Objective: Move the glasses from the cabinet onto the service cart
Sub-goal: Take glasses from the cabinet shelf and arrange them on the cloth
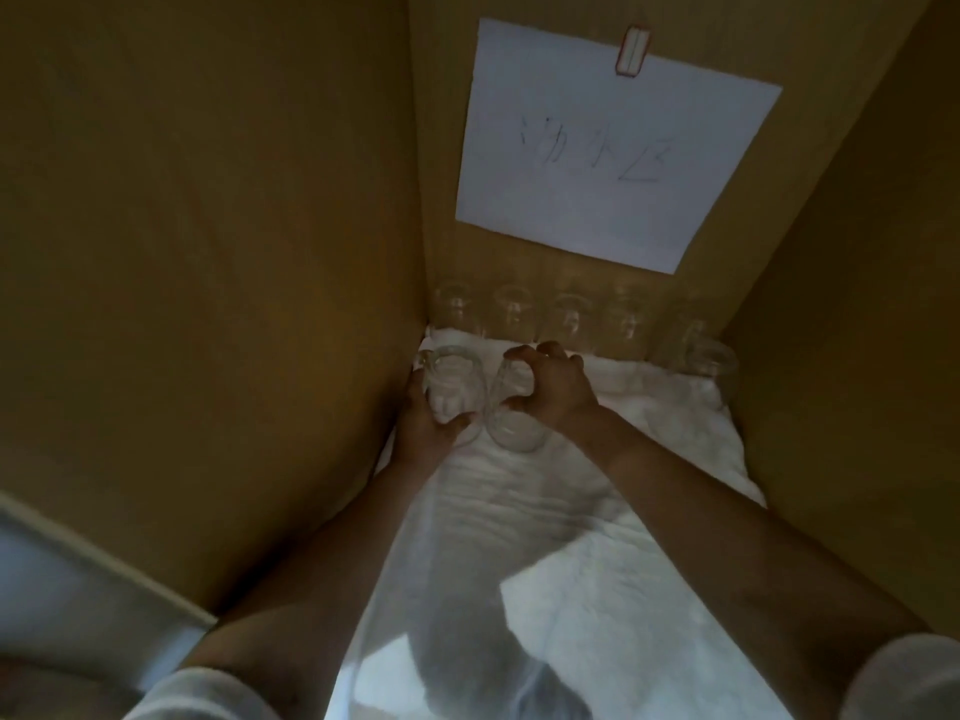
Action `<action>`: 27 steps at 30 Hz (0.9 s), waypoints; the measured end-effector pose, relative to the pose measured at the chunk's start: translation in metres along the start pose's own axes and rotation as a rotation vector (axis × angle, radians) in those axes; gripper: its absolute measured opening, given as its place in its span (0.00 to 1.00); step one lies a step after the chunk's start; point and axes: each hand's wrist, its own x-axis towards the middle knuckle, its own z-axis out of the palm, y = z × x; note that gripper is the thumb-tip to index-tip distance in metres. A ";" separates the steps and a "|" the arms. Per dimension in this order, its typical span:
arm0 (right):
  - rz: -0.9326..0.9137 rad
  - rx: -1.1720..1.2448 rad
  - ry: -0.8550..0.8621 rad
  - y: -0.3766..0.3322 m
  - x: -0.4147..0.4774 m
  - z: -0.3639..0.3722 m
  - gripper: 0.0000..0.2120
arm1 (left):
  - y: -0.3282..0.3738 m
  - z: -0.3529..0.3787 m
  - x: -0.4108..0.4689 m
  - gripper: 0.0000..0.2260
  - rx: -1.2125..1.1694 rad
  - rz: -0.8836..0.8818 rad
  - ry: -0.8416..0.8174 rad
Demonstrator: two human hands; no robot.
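Note:
Inside a brown cabinet, both my arms reach in over a white cloth point(597, 491). My left hand point(423, 415) grips a clear glass point(452, 387) near the left wall, fingers and thumb curled round it. My right hand point(556, 389) grips a second clear glass point(511, 418) right beside the first; the two glasses nearly touch and both are tilted. Several more clear glasses point(569, 317) stand in a row along the back wall, and one glass point(709, 363) stands at the back right corner.
The cabinet's left wall point(234, 283) and right wall point(862, 356) close in the space. A white sheet of paper point(613, 153) with handwriting is clipped to the back wall. A pale ledge point(78, 579) shows at the lower left.

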 end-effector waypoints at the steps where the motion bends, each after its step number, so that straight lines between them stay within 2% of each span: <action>1: -0.035 0.019 -0.029 0.002 -0.001 -0.006 0.37 | 0.001 0.000 0.000 0.42 0.005 -0.004 -0.008; 4: -0.159 0.116 -0.247 0.016 -0.005 -0.023 0.40 | 0.002 -0.002 -0.001 0.42 0.003 -0.046 -0.042; 6: -0.217 0.096 -0.357 0.024 -0.008 -0.026 0.40 | 0.000 -0.003 0.001 0.43 0.012 -0.066 -0.059; 9: -0.138 0.083 -0.289 0.025 -0.015 -0.015 0.41 | -0.009 -0.005 0.000 0.46 0.053 -0.085 -0.082; 13: 0.204 0.359 -0.061 0.007 -0.030 0.014 0.51 | -0.013 -0.005 0.001 0.47 0.065 -0.100 -0.093; 16: 0.175 0.389 0.060 0.004 -0.029 0.022 0.50 | -0.013 0.001 0.003 0.45 0.029 -0.110 -0.101; 19: 0.111 0.412 0.007 0.010 -0.019 0.013 0.49 | -0.017 0.003 0.006 0.46 -0.002 -0.122 -0.103; 27: 0.130 0.533 -0.187 0.031 -0.002 0.005 0.53 | -0.020 0.000 0.008 0.44 -0.038 -0.147 -0.150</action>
